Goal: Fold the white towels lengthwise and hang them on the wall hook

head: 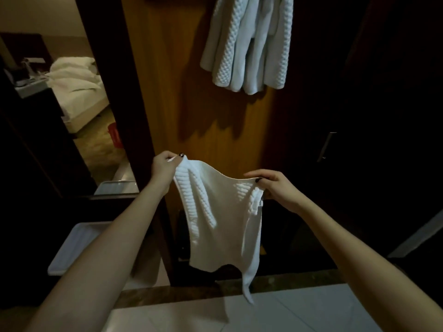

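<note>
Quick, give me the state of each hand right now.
Left hand: pinching the top left corner of the white towel.
Right hand: gripping the towel's top right corner.

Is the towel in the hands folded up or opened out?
Opened out. The left hand and right hand pinch the white towel by its top corners, and it hangs spread between them.

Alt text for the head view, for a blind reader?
A left hand and a right hand pinch the top corners of a white towel, holding it spread in front of a wooden panel; other white towels hang higher up on it.
</note>
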Demonstrator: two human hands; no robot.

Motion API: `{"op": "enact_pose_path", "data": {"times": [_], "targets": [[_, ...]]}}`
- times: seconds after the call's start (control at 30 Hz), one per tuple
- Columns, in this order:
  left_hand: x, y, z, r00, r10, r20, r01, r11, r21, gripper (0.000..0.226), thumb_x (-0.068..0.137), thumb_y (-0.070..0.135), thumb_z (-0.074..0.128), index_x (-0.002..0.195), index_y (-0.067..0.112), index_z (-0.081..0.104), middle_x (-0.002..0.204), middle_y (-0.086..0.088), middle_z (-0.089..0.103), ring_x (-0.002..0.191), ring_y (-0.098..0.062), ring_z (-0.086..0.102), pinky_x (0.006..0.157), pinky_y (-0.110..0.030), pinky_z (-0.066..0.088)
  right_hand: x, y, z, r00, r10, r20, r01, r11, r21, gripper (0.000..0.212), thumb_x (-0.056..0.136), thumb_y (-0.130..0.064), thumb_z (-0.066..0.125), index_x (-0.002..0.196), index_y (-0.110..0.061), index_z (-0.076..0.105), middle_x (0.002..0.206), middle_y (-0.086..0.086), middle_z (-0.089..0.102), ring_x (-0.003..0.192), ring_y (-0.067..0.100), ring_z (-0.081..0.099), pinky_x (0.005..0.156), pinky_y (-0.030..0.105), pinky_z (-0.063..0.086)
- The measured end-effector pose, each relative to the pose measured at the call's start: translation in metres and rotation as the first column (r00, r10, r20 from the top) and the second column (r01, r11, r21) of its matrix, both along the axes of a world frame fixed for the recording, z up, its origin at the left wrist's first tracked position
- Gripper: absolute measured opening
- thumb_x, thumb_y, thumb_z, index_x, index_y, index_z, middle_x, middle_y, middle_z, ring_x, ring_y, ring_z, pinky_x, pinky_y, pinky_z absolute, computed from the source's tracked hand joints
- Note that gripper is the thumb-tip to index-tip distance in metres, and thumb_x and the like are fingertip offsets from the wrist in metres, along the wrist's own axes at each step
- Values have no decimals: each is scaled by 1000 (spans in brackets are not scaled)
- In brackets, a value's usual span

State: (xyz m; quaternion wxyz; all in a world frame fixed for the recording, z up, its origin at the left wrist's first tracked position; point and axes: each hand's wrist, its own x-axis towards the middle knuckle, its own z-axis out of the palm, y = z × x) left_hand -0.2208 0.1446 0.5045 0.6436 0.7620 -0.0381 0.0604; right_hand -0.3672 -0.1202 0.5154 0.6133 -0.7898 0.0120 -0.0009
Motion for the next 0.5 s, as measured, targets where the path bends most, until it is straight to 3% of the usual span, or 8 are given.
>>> {"op": "enact_pose_path", "data": {"times": [0.07, 0.13, 0.23, 0.37, 0.5], "targets": [[-5, -18, 7, 996, -86, -25, 85, 995, -45, 12, 90, 18, 65, 80, 15, 59, 78, 1, 60, 72, -12, 58, 59, -19, 44, -1, -6, 8, 1000, -11, -16, 13, 995, 102, 52, 94, 5, 36, 107, -29, 74, 70, 5, 59, 65, 20, 55, 63, 32, 53], [-13, -34, 16, 974, -223, -39, 218, 970, -104, 9, 89, 15, 65, 94, 19, 59, 84, -3, 64, 71, -13, 62, 57, -20, 47, -4, -9, 13, 999, -27, -25, 30, 987, 160, 47, 94, 3, 36, 103, -21, 76, 65, 2, 60, 62, 16, 57, 66, 32, 56], [-23, -54, 30, 913, -407, 27, 408, 909, -88, 18, 91, 5, 59, 95, 22, 64, 83, -5, 66, 68, -14, 62, 55, -21, 48, -7, -13, 18, 997, -71, -37, 75, 988, 136, 31, 96, 2, 41, 95, -7, 71, 91, 11, 71, 84, 23, 68, 83, 34, 59], [-32, -69, 41, 846, -533, 14, 532, 841, -100, 28, 91, -6, 51, 86, 16, 69, 95, -5, 64, 78, -12, 62, 61, -20, 51, -12, -15, 21, 994, -105, 6, 105, 994, -8, 9, 87, 3, 66, 94, -3, 66, 100, 26, 71, 97, 26, 69, 92, 39, 54], [-39, -74, 42, 781, -620, -76, 601, 779, -178, 29, 90, -10, 47, 93, 10, 68, 102, -11, 63, 80, -11, 65, 65, -19, 54, -20, -7, 18, 968, -222, 117, 244, 942, -232, 5, 85, -10, 72, 84, -13, 68, 79, 9, 75, 84, 20, 73, 86, 45, 55]]}}
